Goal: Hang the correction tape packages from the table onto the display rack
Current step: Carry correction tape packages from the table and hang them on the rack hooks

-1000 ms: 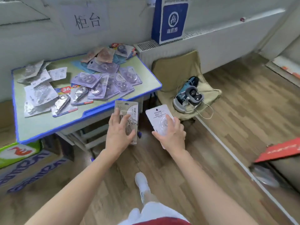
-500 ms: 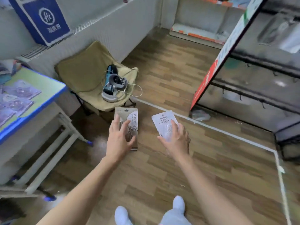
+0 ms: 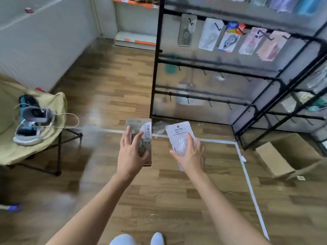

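Two correction tape packages are in your hands, one each, and both stand upright with their long axis running up the frame, hang-hole end on top.

At the far left of the frame a folding chair [image 3: 53,110] holds a headset; it plays no part here. Just left of centre, your left hand [image 3: 131,154] has its grip closed on the tan package [image 3: 144,126], fingers spread over the front of the card. You can read "36" near its top left corner and a column of Chinese characters down its right side, too soft to make out fully. Just right of centre, your right hand [image 3: 190,153] grips the white package [image 3: 177,131] around its clear blister; a round logo and two lines of dark print sit near the top, not legible.

The display rack [image 3: 157,55] fills the upper right of the frame, up and to the right of both hands and well apart from them. Your right hand is the nearer one. Its upper rail already carries hung packages [image 3: 230,37]; the rails below show bare hooks [image 3: 204,72], probably your targets. No bench is in view.
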`<state>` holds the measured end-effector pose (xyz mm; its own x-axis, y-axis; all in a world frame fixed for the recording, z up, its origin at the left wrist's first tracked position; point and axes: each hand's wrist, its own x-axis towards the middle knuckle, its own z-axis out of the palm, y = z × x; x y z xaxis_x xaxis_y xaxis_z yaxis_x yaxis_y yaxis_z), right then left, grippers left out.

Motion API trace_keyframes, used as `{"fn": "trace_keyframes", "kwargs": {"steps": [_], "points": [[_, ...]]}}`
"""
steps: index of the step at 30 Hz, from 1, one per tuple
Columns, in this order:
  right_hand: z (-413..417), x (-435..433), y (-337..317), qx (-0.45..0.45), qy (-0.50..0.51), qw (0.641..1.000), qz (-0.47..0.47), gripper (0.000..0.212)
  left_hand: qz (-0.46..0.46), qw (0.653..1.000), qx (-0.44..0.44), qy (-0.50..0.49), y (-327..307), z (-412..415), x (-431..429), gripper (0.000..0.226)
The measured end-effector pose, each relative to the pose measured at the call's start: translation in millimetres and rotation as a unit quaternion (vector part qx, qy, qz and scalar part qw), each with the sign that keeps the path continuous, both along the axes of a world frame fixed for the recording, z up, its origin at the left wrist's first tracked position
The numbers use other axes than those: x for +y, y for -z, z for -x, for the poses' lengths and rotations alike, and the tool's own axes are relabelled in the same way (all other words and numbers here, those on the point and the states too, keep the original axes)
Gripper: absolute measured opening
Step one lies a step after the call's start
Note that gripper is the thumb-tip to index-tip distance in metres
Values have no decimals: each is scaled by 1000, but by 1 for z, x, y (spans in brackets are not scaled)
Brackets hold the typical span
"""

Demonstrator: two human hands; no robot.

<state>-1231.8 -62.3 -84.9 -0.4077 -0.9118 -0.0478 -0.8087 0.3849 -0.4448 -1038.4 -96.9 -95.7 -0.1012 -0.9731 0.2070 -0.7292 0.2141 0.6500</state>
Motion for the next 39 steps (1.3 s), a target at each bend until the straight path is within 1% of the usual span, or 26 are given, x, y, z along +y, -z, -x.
{"fn": "trace_keyframes", "kwargs": {"steps": [4,8,17,22,28,33,39], "points": [[63,-20,-10,-7,40,999,31,89,19,999,6,45,-8,65,-37,66],[110,-52,-19,8,63,996,57,88,47,996,8,81,-13,116,-82,64],[206,-186,-53,52,81,992,78,87,92,991,27,90,-41,211,-232,62],[243,-252,-71,56,79,990,102,90,118,988,41,93,-67,247,-305,59],[278,-313,-70,50,73,990,106,91,145,987,29,69,-89,271,-377,59],[302,-365,-70,49,40,987,147,89,142,989,3,50,-104,290,-429,62],[333,-411,-71,44,8,984,171,89,134,991,5,20,-104,311,-466,60]]}}
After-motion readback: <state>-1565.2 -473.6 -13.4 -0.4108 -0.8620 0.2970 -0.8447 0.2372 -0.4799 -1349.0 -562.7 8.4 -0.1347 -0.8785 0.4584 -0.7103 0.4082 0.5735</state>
